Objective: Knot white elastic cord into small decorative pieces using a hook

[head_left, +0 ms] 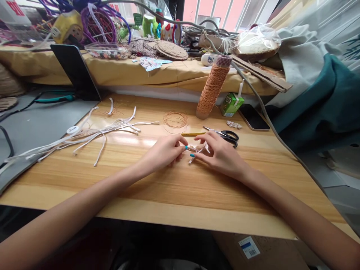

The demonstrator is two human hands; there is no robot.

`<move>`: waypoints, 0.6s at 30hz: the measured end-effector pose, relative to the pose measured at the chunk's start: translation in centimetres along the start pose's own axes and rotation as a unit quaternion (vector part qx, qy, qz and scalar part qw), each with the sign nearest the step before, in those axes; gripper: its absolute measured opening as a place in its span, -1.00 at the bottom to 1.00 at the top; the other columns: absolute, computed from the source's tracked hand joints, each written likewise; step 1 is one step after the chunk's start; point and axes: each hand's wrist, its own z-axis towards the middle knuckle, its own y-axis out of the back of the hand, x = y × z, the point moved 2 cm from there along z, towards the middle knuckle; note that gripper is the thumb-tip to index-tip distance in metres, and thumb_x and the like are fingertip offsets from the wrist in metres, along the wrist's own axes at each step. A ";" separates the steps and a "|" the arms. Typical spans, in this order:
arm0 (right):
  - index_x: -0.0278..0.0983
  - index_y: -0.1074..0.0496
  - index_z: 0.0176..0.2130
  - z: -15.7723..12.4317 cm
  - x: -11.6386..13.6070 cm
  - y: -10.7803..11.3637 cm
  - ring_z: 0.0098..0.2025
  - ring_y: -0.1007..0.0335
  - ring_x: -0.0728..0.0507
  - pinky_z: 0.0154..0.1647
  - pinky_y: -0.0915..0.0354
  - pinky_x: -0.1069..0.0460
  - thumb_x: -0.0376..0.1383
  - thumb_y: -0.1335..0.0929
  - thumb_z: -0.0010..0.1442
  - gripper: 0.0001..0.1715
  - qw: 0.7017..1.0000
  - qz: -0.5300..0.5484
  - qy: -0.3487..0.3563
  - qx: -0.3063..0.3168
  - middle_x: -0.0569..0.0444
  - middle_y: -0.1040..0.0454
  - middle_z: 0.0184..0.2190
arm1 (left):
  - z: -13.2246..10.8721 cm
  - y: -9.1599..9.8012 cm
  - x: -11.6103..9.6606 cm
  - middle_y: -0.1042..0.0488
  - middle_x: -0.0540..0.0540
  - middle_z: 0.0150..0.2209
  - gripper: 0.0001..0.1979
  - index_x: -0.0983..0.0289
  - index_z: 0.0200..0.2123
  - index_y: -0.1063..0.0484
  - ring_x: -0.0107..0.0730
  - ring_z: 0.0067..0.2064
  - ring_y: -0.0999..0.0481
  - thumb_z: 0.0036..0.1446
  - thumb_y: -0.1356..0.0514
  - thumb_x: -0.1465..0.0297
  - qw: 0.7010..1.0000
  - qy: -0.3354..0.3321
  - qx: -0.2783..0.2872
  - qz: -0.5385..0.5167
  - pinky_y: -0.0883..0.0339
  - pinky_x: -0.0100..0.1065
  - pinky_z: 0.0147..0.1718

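Note:
Low over the wooden table, my left hand pinches a small piece of white cord work between thumb and forefinger. From the right, my right hand curls around the loose strands of the same piece; its thumb and forefinger tips are apart, and part of its grip is hidden. One short cord end hangs below the right thumb. Just beyond the hands lie black-handled scissors and a thin yellow stick-like tool. A loose coil of orange-brown thread rests farther back.
A bundle of white cords spreads across the left. At the back stand a tilted cone of orange twine and a green drink carton. A phone lies at right, beside a grey cable. A dark tablet leans at left.

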 end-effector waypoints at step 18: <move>-0.32 -0.18 0.09 0.0 -0.3 -0.5 0.02 -0.09 -0.20 0.06 -0.12 -0.14 -0.18 -0.19 0.19 -0.50 0.986 -0.128 0.105 0.011 -0.13 -0.23 0.00 | -0.1 1.7 -0.4 -0.35 0.18 -0.14 -0.76 0.31 -0.20 -0.40 -0.14 -0.09 -0.21 0.15 -0.01 0.34 0.813 -0.238 -0.188 0.497 -0.12 -0.18 -0.15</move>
